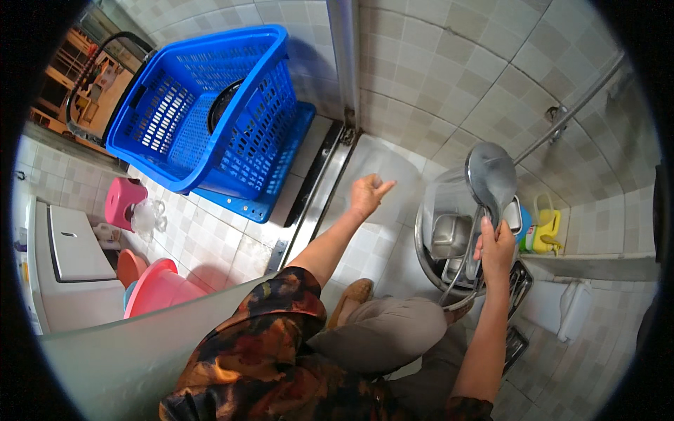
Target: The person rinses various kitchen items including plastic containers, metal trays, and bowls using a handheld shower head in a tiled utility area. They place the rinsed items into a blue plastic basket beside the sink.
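Observation:
My right hand (496,247) grips the handle of a handheld shower head (491,171), its round head upward over a large round metal basin (419,244). A metal shower hose (466,252) hangs beside the hand. Rectangular metal containers (452,236) lie in the basin, partly behind a blurred, translucent patch; whether that is water or plastic I cannot tell. My left hand (368,196) is raised left of the basin, fingers curled and thumb out. A pale, blurred translucent shape (387,163) shows just beyond it; whether the hand holds it is unclear.
A blue plastic basket (197,179) with a dark round object (221,108) stands on a blue base (279,184) beyond the metal door track (316,202). Metal trays (516,344) and a white bin (561,310) are at right. A yellow bottle (545,237) stands on a ledge. Frosted glass (158,342) is lower left.

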A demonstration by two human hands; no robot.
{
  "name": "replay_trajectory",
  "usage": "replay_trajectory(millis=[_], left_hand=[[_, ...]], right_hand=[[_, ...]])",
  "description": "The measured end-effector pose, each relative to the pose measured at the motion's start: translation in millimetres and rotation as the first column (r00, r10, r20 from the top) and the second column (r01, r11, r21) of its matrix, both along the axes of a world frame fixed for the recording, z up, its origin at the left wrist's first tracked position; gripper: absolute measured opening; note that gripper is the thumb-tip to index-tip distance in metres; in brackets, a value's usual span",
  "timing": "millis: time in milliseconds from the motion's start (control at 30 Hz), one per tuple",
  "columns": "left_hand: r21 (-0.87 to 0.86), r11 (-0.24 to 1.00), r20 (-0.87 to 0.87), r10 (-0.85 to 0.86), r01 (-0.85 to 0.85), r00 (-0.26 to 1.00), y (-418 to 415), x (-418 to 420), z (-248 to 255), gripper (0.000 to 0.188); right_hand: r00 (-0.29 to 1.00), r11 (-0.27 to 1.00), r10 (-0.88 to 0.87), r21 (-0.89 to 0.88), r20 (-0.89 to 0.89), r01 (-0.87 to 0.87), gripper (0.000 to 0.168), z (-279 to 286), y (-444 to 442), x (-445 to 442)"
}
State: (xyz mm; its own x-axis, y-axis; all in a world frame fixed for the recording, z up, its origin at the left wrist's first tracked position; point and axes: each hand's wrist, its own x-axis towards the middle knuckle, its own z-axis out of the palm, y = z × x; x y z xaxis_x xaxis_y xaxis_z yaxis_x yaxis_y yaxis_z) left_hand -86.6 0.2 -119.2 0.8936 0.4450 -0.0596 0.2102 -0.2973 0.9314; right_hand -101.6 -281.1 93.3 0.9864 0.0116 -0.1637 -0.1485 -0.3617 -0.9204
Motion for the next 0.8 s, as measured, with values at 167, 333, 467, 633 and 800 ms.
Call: replay_trajectory(millis=[167, 333, 467, 633, 800], left_hand=[[0.494, 0.797, -0.179, -0.297, 0.347, 0.938, -2.1, 0.7, -22.7, 0.043], [0.521, 0.670, -0.306, -0.431, 0.528, 0.849, -11.6, -4.0, -43.5, 0.026], [0.555, 0.613, -0.405, -0.391, 0.562, 0.826, -15.6, -11.0, -87.7, 0.014], [0.519, 0.643, -0.461, -0.344, 0.563, 0.818, -23.5, -18.6, -117.2, 0.022], [0.603, 0.543, -0.549, -0.248, 0.584, 0.798, -38.7, -8.6, -131.5, 0.026]], right_hand=[[0.998, 0.999, -0.051, 0.001, 0.045, 0.051, 0.034, -1.6, -17.1, 1.9], [0.986, 0.987, -0.159, 0.035, 0.053, 0.158, 0.029, 7.2, -46.2, -6.5], [0.978, 0.980, -0.197, 0.020, 0.071, 0.196, 0.025, 2.1, -73.2, -20.0], [0.972, 0.973, -0.229, 0.020, 0.046, 0.228, 0.024, -8.8, -97.0, -35.6], [0.970, 0.965, -0.242, 0.102, 0.009, 0.240, 0.022, -28.1, -115.7, -50.4]])
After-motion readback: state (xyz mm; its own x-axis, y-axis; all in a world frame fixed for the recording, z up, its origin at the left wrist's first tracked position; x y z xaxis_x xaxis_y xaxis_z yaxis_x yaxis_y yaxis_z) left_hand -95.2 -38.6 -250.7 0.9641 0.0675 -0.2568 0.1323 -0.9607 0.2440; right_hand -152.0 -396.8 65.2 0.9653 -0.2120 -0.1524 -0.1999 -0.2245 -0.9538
